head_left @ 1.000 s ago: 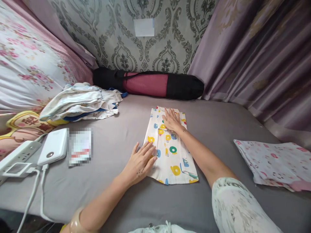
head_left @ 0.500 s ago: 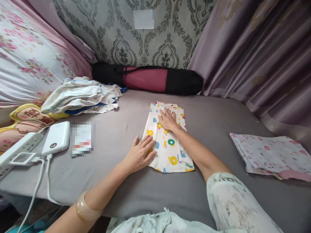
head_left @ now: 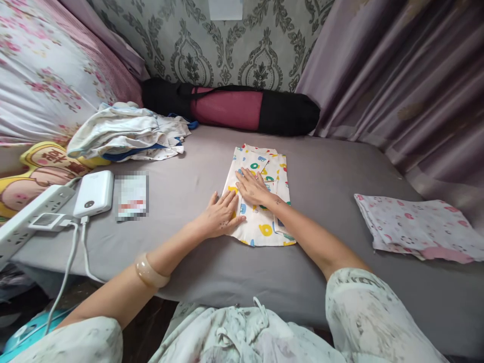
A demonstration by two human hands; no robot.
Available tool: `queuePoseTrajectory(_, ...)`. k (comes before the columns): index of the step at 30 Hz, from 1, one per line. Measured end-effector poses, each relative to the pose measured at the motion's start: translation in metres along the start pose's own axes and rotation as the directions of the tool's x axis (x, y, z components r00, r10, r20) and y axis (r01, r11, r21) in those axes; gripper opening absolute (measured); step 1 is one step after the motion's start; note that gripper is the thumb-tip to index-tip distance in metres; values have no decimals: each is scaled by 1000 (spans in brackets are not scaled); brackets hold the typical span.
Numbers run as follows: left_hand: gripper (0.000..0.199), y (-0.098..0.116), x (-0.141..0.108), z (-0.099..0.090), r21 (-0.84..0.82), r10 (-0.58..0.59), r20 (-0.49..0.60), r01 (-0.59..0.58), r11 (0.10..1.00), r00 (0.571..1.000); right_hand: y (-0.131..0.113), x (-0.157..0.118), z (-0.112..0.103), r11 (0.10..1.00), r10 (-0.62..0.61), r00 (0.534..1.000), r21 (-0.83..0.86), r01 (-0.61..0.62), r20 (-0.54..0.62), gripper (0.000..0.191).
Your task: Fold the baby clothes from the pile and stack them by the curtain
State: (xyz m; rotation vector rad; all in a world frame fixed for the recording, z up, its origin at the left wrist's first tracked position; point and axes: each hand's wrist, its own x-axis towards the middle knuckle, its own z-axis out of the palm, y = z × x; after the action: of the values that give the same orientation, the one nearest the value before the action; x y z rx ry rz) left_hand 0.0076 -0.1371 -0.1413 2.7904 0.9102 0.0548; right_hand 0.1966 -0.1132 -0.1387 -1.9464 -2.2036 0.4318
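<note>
On gray sheet [head_left: 181,191], two open hands [head_left: 236,201] flat on one folded patterned garment [head_left: 260,234]

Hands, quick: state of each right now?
Left hand: open, flat on the shirt's near left edge, holding nothing.
Right hand: open, palm down on the shirt, no grip visible.

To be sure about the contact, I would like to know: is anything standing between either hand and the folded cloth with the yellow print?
Nothing visible is. The left hand lies over the left edge of the cloth, and the right hand lies flat upon it.
</note>
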Motion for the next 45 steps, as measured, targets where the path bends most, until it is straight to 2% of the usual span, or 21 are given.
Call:
queuePoseTrajectory(2, 67, -4, 1, -7, -15, 6, -42, -6, 1000, 999, 4, -14, -9, 998, -8, 1000, 61, 8, 3, 60)
queuePoseTrajectory(5, 63, -7, 1, -14, -21, 6, -97, -8, 1000, 995, 11, -50, -18, 998, 13, 999, 69, -10, -49, 63)
queuePoseTrajectory(8, 67, -4, 1, -14, -28, 114, -49, -115, 993, 992, 14, -92, -16, 999, 40, 999, -3, -40, -25, 64)
queuePoseTrajectory(11, 70, 1, 1, -6, -45, 196, 13, -195, 980, 980, 12, -118, -7, 995, 64, 997, -81, -61, 40, 65)
queuePoseTrajectory(14, 73, 5, 2, 2, -45, 195, 56, -193, 980, 979, 8, -125, 1, 991, 82, 995, -114, -74, 61, 65)
queuePoseTrajectory(19, 75, 6, 3, 7, -9, 166, 90, -166, 986, 982, 8, -121, 5, 989, 92, 995, -122, -86, 38, 64)
queuePoseTrajectory(24, 74, 4, 3, -1, -40, 190, 90, -187, 982, 978, 14, -124, -7, 998, 47, 996, 31, -50, 82, 66)
queuePoseTrajectory(28, 69, -9, -15, -23, -136, 187, 23, -182, 974, 982, 25, -148, -27, 983, 48, 999, 176, -48, 1, 64)
queuePoseTrajectory(32, 56, -26, -42, -35, -213, 248, -71, -257, 943, 966, 35, -185, -38, 982, -12, 998, 185, 24, -64, 51)
queuePoseTrajectory(37, 39, -31, -56, -29, -259, 293, -101, -310, 915, 951, 37, -210, -34, 979, -98, 994, 174, 104, -45, 36)
queuePoseTrajectory(41, 35, -28, -54, -25, -250, 292, -90, -305, 919, 952, 37, -212, -30, 979, -109, 991, 164, 120, -72, 34)
queuePoseTrajectory(45, 34, -26, -54, -25, -171, 298, -83, -309, 936, 951, 37, -213, -28, 982, -146, 985, 106, 155, -92, 32)
